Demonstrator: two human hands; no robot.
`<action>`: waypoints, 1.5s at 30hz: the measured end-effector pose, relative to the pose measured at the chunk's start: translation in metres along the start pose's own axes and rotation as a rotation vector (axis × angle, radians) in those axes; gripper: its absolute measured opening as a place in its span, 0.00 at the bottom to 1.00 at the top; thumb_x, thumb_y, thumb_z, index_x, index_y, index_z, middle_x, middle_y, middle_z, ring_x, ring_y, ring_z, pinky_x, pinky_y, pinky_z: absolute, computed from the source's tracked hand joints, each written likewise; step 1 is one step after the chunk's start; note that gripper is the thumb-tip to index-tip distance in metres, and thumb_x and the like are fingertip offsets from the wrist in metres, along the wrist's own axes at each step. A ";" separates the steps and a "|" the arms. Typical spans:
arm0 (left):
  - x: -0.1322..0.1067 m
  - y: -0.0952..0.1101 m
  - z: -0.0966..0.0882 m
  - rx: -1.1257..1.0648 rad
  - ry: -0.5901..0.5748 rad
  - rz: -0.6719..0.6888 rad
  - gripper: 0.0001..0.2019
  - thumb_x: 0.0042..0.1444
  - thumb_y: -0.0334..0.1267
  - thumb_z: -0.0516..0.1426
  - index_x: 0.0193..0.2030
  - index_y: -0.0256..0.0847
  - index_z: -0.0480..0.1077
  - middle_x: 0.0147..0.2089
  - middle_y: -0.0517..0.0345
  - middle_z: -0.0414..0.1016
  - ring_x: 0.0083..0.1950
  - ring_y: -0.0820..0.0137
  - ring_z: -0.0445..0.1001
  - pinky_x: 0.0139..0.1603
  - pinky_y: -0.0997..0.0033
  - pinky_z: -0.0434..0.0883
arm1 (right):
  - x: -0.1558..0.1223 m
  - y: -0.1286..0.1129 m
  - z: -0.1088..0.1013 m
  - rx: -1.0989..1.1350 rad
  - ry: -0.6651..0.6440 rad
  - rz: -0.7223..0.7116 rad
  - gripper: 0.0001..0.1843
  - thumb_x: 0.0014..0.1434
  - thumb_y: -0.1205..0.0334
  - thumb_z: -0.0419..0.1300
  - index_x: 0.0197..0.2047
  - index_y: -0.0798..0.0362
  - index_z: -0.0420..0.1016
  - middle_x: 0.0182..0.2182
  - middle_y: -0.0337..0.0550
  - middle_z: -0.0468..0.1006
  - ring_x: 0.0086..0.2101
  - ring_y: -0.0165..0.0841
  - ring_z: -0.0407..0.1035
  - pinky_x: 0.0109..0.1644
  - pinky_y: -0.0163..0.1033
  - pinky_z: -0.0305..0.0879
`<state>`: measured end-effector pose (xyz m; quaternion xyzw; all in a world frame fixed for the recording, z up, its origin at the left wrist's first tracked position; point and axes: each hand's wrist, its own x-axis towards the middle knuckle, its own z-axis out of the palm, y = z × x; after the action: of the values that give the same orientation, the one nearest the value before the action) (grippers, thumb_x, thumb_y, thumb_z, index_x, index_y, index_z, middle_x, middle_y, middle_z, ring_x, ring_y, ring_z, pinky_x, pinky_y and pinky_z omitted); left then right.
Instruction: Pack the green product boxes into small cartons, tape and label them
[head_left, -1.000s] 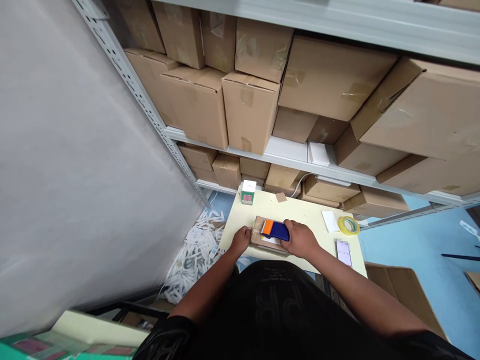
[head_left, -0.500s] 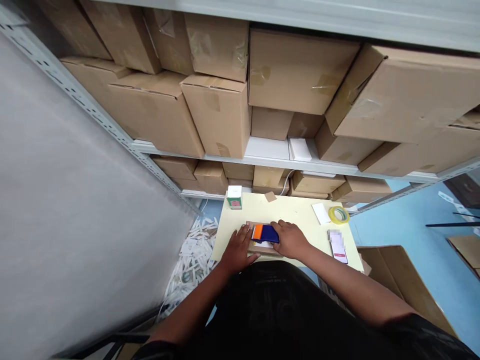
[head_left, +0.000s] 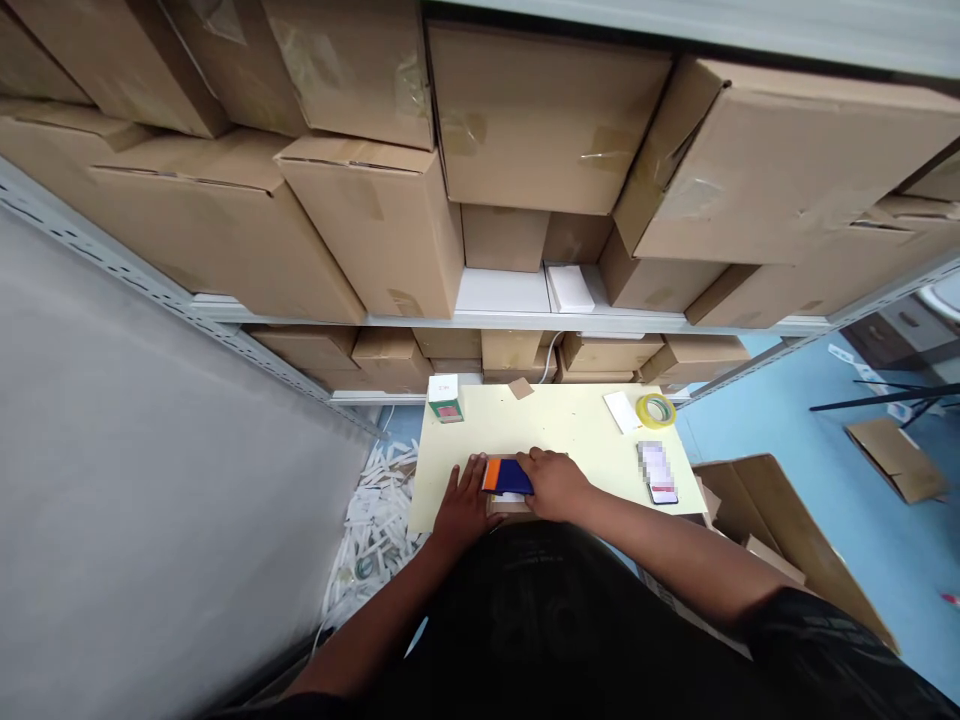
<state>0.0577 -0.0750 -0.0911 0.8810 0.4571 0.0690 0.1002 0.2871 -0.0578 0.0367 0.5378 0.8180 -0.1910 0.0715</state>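
A flat navy-blue tool with an orange band (head_left: pixel 508 476) lies over a small cardboard box (head_left: pixel 510 507) near the front edge of the pale yellow table (head_left: pixel 555 422). My right hand (head_left: pixel 556 484) is closed round the tool's right end. On the left side of the box rests my left hand (head_left: pixel 463 503), its fingers stretched out along the edge. Part of a white label shows on the box just below the tool. My body and both hands hide much of the box. I cannot make out the tool's exact kind.
At the back left of the table stands a green and white box (head_left: pixel 446 399). A yellow tape roll (head_left: pixel 655 410), white card (head_left: pixel 622 412) and phone (head_left: pixel 658 474) lie to the right. Shelves of cartons (head_left: pixel 551 118) rise behind. Paper scraps (head_left: pixel 375 510) cover the floor at left.
The camera view has shifted, so the shelves and table sit further left. Both hands stay at the box, and the tool remains in my right hand.
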 end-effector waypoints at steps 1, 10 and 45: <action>0.000 0.000 0.001 -0.006 0.010 0.004 0.43 0.61 0.62 0.56 0.76 0.35 0.56 0.79 0.35 0.49 0.80 0.45 0.45 0.77 0.38 0.44 | 0.001 0.003 0.000 0.004 0.005 -0.009 0.37 0.55 0.55 0.65 0.67 0.52 0.63 0.53 0.55 0.75 0.48 0.48 0.73 0.50 0.48 0.67; 0.033 -0.006 0.005 -0.101 -0.081 0.101 0.57 0.49 0.65 0.65 0.78 0.35 0.49 0.79 0.35 0.46 0.80 0.42 0.40 0.76 0.42 0.48 | 0.003 0.019 0.011 0.002 0.020 0.017 0.36 0.55 0.55 0.63 0.67 0.51 0.64 0.54 0.53 0.75 0.48 0.47 0.73 0.49 0.47 0.68; 0.054 0.017 0.011 0.047 -0.122 0.120 0.52 0.55 0.62 0.60 0.78 0.32 0.49 0.80 0.37 0.42 0.80 0.43 0.43 0.74 0.47 0.52 | -0.089 0.215 0.077 0.057 -0.138 0.133 0.42 0.57 0.51 0.62 0.72 0.55 0.64 0.54 0.60 0.76 0.48 0.50 0.74 0.53 0.48 0.65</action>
<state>0.1049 -0.0416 -0.0959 0.9115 0.3981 0.0101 0.1028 0.5116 -0.0887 -0.0559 0.5782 0.7680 -0.2454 0.1249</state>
